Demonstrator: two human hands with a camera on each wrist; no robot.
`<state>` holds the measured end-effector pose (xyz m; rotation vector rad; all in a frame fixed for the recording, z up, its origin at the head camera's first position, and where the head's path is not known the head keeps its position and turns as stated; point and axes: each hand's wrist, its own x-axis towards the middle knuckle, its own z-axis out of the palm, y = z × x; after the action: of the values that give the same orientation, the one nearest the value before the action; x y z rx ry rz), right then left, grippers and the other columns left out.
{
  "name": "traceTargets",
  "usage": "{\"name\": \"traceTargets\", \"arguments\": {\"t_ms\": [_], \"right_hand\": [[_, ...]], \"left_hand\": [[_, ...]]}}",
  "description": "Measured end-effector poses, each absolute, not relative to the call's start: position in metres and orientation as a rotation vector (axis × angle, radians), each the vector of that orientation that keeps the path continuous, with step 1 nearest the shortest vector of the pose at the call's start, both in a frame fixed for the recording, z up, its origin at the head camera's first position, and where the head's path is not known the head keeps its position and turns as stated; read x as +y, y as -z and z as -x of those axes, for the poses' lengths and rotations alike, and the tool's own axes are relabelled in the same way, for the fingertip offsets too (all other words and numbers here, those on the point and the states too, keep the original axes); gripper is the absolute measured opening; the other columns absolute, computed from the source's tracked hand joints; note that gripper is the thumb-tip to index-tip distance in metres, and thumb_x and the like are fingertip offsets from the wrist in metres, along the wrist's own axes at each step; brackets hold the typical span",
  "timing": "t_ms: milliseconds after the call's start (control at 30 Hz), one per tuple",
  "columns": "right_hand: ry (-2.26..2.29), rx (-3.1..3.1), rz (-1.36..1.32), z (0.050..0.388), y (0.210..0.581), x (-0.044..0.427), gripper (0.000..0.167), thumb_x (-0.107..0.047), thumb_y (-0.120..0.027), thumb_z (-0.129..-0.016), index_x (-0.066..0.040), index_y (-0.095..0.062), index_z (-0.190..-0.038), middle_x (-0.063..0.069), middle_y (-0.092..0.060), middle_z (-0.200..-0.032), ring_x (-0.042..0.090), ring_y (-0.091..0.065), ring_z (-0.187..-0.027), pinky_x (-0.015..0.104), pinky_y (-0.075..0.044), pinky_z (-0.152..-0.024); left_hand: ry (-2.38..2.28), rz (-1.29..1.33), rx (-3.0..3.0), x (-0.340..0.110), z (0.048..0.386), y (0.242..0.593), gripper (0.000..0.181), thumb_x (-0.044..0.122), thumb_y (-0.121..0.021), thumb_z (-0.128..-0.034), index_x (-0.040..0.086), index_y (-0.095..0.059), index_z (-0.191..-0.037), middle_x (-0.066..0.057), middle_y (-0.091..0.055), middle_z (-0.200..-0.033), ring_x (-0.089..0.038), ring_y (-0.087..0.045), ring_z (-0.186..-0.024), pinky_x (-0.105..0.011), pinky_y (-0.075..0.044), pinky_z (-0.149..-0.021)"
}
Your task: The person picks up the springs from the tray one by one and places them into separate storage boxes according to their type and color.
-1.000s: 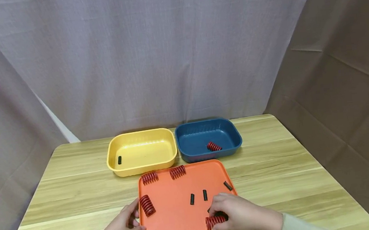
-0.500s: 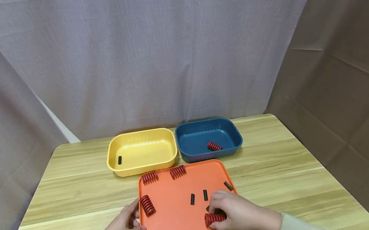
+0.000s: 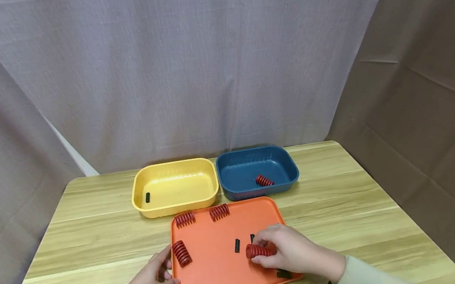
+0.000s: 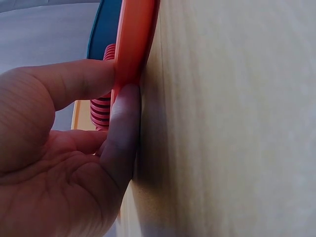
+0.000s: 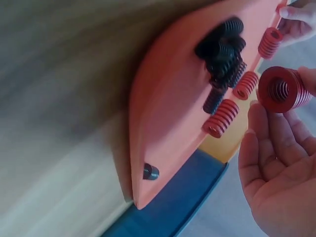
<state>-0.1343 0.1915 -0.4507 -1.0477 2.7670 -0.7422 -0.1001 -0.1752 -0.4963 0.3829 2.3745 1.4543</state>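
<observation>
My right hand [image 3: 286, 248] pinches a red coil spring [image 3: 256, 250] between thumb and fingers, above the orange tray [image 3: 214, 281]. In the right wrist view this red spring [image 5: 281, 91] shows its hollow end, apart from the tray. At the tray's left edge, my left hand [image 3: 146, 282] holds the rim; in the left wrist view the fingers [image 4: 123, 118] lie against it. Three other red springs, one nearest my left hand [image 3: 181, 253], lie on the tray. Several small black springs [image 3: 237, 246] lie there too, some hidden behind my right hand.
Behind the tray stand a yellow bin [image 3: 176, 209] holding one black spring [image 3: 147, 197] and a blue bin [image 3: 233, 194] holding a red spring [image 3: 264, 180]. The wooden table [image 3: 75, 248] extends to both sides, with grey curtains [image 3: 202, 70] behind.
My right hand has lifted the red spring off the tray's lower right part and carried it slightly up and left. A black spring now shows below the wrist. My left hand has not moved.
</observation>
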Motion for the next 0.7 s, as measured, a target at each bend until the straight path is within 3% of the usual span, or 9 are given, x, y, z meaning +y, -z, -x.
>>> {"name": "traceTargets", "arguments": {"t_ms": [367,600,700], "right_hand": [[0.942,2.907,0.844,0.169,0.433,0.198,0.019,-0.045,-0.071,-0.085,-0.030,-0.065,-0.095,-0.019,-0.059,-0.087,0.004,-0.055,-0.083,0.032,-0.048,-0.073],[1.068,3.034,0.770,0.202,0.424,0.212,0.021,-0.039,-0.074,-0.085,-0.023,-0.066,-0.096,-0.011,-0.063,-0.090,0.008,-0.060,-0.084,0.038,-0.051,-0.078],[1.077,3.076,0.710,0.214,0.423,0.216,0.022,-0.037,-0.074,-0.085,-0.020,-0.066,-0.096,-0.008,-0.064,-0.089,0.011,-0.060,-0.082,0.037,-0.052,-0.073]], "left_hand": [[-1.468,-0.374,2.368,-0.174,0.100,0.498,0.085,0.006,-0.074,-0.0812,-0.008,-0.024,-0.148,-0.010,-0.043,-0.103,-0.016,-0.049,-0.085,-0.023,-0.043,-0.070],[-1.477,-0.369,2.368,-0.174,0.098,0.497,0.084,0.004,-0.074,-0.0809,-0.008,-0.024,-0.148,-0.010,-0.044,-0.103,-0.016,-0.050,-0.085,-0.023,-0.043,-0.071],[-1.476,-0.369,2.379,-0.174,0.098,0.496,0.084,0.004,-0.074,-0.0806,-0.007,-0.025,-0.148,-0.010,-0.044,-0.103,-0.016,-0.050,-0.085,-0.023,-0.044,-0.071]]}}
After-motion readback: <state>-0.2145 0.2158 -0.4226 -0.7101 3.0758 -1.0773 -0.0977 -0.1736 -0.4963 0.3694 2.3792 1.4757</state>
